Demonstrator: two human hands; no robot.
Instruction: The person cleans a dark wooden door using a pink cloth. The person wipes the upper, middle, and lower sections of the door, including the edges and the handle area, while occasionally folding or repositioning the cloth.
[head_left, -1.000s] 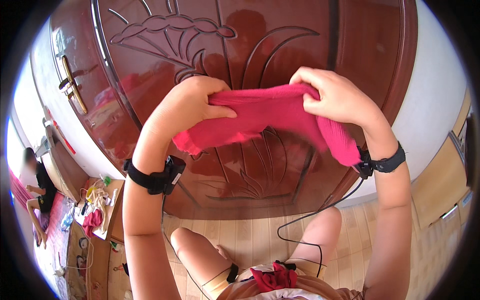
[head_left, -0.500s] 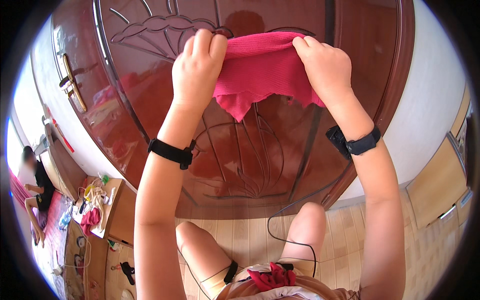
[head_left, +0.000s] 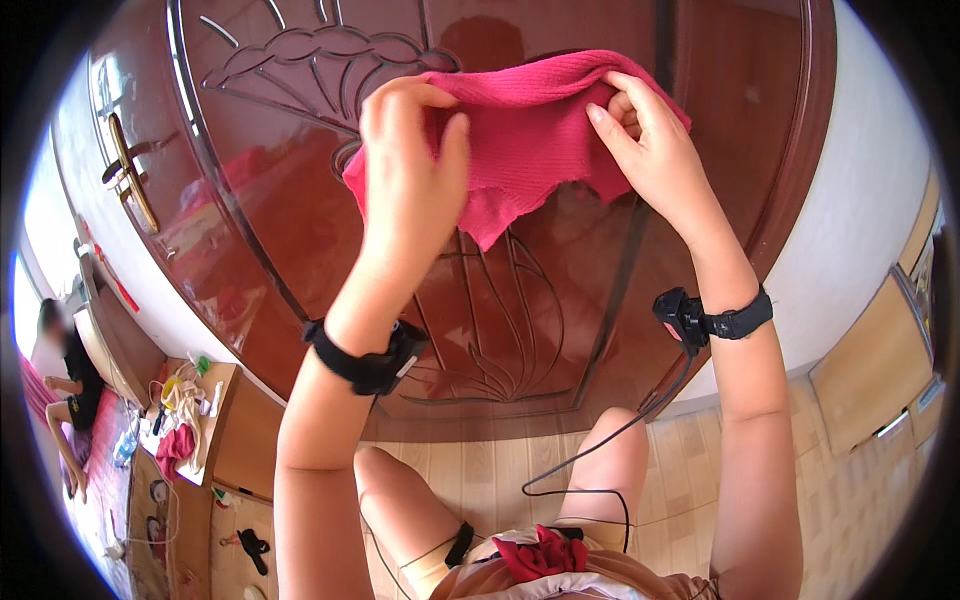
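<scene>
A pink ribbed knit cloth (head_left: pixel 520 140) with a ragged lower edge is spread between my raised hands, in front of a dark red door (head_left: pixel 480 330). At its left end, my left hand (head_left: pixel 415 150) has its fingers curled over the top edge and the thumb held apart; part of the cloth hangs behind this hand. My right hand (head_left: pixel 640 140) hooks its fingers into the folded top edge on the right, its thumb lying apart in front. Black straps with small devices are around both wrists.
A brass door handle (head_left: pixel 130 172) is at the left. Below it a wooden table (head_left: pixel 222 415) carries a heap of clothes, and a person (head_left: pixel 75 375) sits on a bed beyond. A black cable (head_left: pixel 570 465) runs across my legs. A light wooden cabinet (head_left: pixel 870 370) stands at the right.
My left hand has turned and its thumb has come away from the cloth. My right hand has rolled palm inward with loosened fingers. The cloth's left and right ends now spread wider.
</scene>
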